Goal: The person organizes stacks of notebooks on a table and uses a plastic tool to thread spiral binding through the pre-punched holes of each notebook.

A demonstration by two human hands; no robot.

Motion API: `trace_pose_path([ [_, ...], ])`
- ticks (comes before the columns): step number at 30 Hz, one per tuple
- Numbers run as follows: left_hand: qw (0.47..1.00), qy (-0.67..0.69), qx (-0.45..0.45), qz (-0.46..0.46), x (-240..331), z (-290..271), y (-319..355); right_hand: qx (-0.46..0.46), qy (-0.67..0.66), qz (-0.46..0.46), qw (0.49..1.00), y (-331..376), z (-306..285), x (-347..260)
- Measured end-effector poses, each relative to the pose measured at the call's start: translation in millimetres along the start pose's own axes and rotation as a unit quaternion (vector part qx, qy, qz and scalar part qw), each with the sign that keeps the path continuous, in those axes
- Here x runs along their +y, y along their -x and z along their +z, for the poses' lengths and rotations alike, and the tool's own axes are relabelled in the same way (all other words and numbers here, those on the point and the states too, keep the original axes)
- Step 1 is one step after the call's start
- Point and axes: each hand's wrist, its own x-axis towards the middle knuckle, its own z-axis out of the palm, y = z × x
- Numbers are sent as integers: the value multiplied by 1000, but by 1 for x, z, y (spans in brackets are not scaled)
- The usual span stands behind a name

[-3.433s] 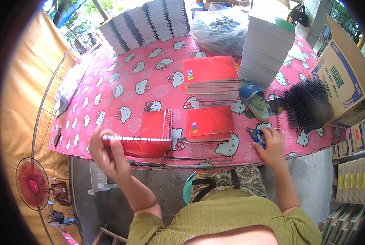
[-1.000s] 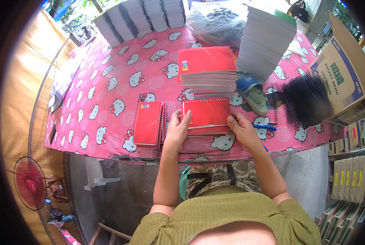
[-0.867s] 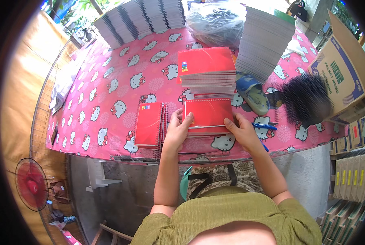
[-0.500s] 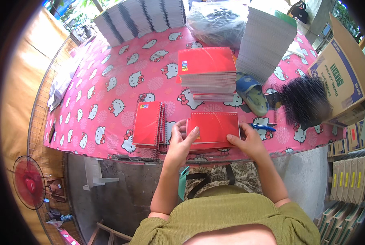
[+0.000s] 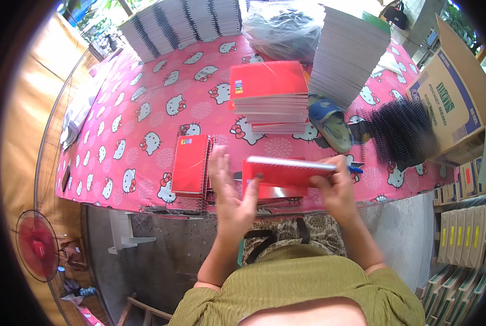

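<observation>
My right hand (image 5: 338, 187) grips the right end of a red-covered notebook (image 5: 286, 171) and holds it edge-on above the table's near edge. My left hand (image 5: 231, 193) is open, fingers spread, with its fingertips touching the notebook's left end. More red covers (image 5: 273, 192) lie on the table under the lifted one. A short stack of red spiral-bound notebooks (image 5: 190, 164) rests just left of my left hand. A taller stack of red-covered notebooks (image 5: 269, 95) stands further back in the middle.
The table has a pink cartoon-cat cloth (image 5: 145, 125). A tall pile of white paper blocks (image 5: 347, 54), a plastic bag (image 5: 283, 27), black spiral bindings (image 5: 403, 133), a slipper (image 5: 330, 122) and a cardboard box (image 5: 452, 103) lie at the back right. A red fan (image 5: 36, 250) stands on the floor at left.
The red notebook lay flat under both hands a second ago. My right hand has lifted it off the table and tipped it on edge; my left hand has opened beside it.
</observation>
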Motion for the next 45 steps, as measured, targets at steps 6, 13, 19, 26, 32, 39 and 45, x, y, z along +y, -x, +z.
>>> trace_pose_path([
  [6,979,-170,-18,108,1,19,7,-66,30,-10,997,5,24,10],
  [13,910,-352,-91,198,18,33,-5,-95,301,-171,933,-49,-71,11],
  [19,908,-347,-89,217,20,39,-19,117,551,14,826,-113,-139,96],
  [26,927,-306,-72,204,23,34,-16,34,283,-132,949,-46,-97,3],
  [32,936,-275,-82,205,17,32,-17,-10,205,-138,969,-4,-45,-31],
  [39,928,-279,-102,226,18,28,-17,-140,157,-113,971,-19,-52,-45],
  [45,922,-292,-94,234,21,30,-16,-157,91,25,983,-21,-44,-56],
])
